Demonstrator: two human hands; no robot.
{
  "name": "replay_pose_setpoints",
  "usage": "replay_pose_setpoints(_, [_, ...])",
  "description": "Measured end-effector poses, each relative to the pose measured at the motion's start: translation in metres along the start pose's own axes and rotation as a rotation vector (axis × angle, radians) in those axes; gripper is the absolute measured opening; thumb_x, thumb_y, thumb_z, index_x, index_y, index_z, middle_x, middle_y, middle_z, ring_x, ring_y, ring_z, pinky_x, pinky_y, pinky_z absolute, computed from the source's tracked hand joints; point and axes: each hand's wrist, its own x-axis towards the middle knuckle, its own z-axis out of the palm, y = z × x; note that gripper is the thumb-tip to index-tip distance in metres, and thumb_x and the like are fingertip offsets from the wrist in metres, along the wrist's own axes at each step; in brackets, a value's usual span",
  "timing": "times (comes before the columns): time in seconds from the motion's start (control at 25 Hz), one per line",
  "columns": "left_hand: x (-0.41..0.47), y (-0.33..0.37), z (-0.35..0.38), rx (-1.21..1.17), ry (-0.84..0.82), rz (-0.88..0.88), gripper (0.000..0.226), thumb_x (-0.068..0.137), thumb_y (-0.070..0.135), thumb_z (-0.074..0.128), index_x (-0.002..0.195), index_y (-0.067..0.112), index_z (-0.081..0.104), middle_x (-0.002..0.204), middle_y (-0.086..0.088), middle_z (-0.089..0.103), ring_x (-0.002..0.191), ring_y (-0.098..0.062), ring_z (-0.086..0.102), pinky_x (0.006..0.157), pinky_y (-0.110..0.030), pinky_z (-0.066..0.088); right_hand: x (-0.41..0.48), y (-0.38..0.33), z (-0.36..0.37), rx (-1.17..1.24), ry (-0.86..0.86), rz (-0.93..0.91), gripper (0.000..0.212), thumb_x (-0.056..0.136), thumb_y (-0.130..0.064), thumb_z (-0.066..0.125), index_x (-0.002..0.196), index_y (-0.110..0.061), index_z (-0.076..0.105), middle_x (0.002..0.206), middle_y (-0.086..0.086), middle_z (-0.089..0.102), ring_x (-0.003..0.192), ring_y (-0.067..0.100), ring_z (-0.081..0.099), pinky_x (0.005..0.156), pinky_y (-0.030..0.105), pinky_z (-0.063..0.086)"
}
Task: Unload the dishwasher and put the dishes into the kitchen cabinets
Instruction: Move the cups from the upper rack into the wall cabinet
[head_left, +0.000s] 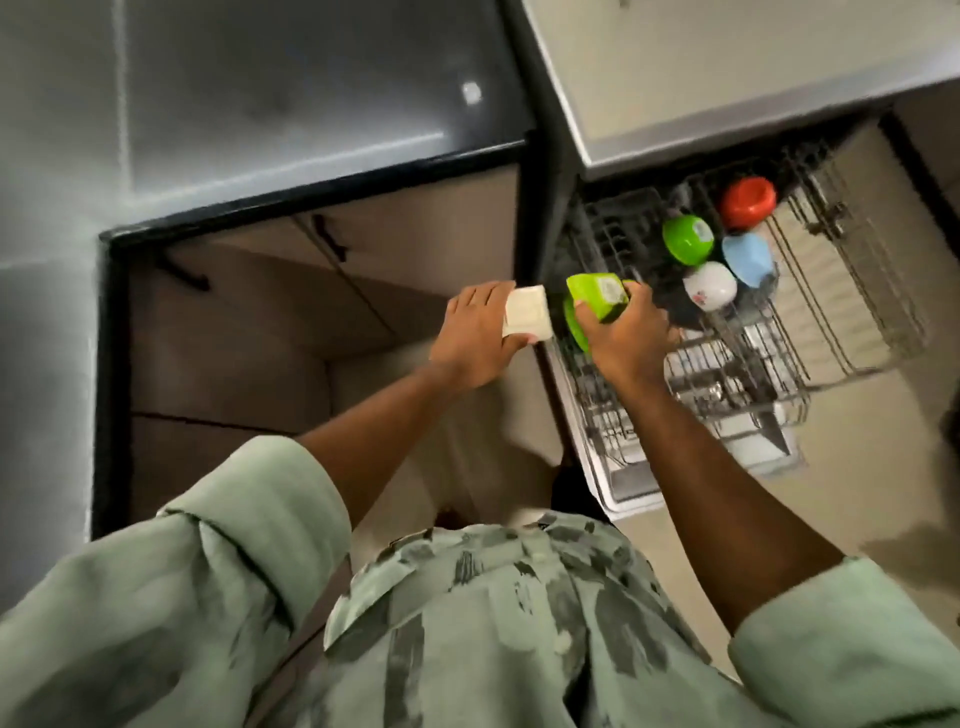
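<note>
Presently logged, as I read it from the head camera. Item one: a pale cream square plastic cup, pinched between the fingers and thumb of the left hand and held over the floor just left of the open dishwasher. Item two: a lime-green square plastic cup bearing a white sticker, gripped by the right hand with fingers curled round it, tilted so the stickered face turned up toward me. It hung at the left edge of the grey wire dishwasher rack, just beside the cream cup but apart from it. A second green piece showed under that hand; I could not tell what it was. Left in the rack, upended and clustered beyond and right of the right hand: a green round bowl, a red round bowl, a pale blue bowl and a white bowl. The relation I judged decisive: both hands were full, and the beige cabinet doors under the black-edged counter lay to the left. So the left hand was nearer the cabinets and the right nearer the bowls not yet unloaded.
</note>
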Motion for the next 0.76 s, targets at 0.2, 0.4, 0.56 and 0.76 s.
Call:
replay_pose_setpoints(0.2, [-0.089,-0.088,-0.068,-0.101,0.251,-0.332,0.072,0.084,0.045,0.069,0.141,0.010,0.042,0.141,-0.009,0.048,0.129,-0.031,0.040,0.105,-0.040,0.029,-0.057,-0.111,0.047,0.011,-0.079,-0.338,0.066,0.077,-0.057,0.065,0.126,-0.014,0.055,0.115,0.014,0.066,0.108,0.038,0.054,0.093,0.045,0.034])
replay_pose_setpoints(0.4, [-0.141,-0.157,-0.126,-0.113,0.422,-0.542,0.073,0.084,0.041,0.068,0.143,0.010,0.038,0.145,-0.008,0.044,0.131,-0.031,0.038,0.107,-0.040,0.027,-0.102,-0.206,0.083,0.020,-0.173,-0.583,0.070,0.074,-0.064,0.055,0.128,-0.018,0.054,0.114,0.012,0.066,0.107,0.037,0.054,0.089,0.045,0.036])
replay_pose_setpoints(0.56, [-0.153,-0.195,-0.177,-0.106,0.537,-0.658,0.076,0.086,0.040,0.067,0.147,0.011,0.033,0.150,-0.008,0.038,0.136,-0.029,0.032,0.111,-0.040,0.022,-0.117,-0.277,0.096,0.112,-0.216,-0.750,0.077,0.073,-0.067,0.048,0.127,-0.013,0.056,0.116,0.012,0.064,0.105,0.037,0.054,0.087,0.045,0.038])
replay_pose_setpoints(0.76, [-0.148,-0.216,-0.248,-0.105,0.703,-0.705,0.079,0.086,0.031,0.069,0.149,0.006,0.030,0.151,-0.013,0.035,0.139,-0.032,0.029,0.114,-0.041,0.020,-0.103,-0.360,0.105,0.233,-0.246,-0.914,0.072,0.077,-0.067,0.046,0.124,-0.013,0.056,0.115,0.008,0.059,0.107,0.031,0.053,0.090,0.044,0.038])
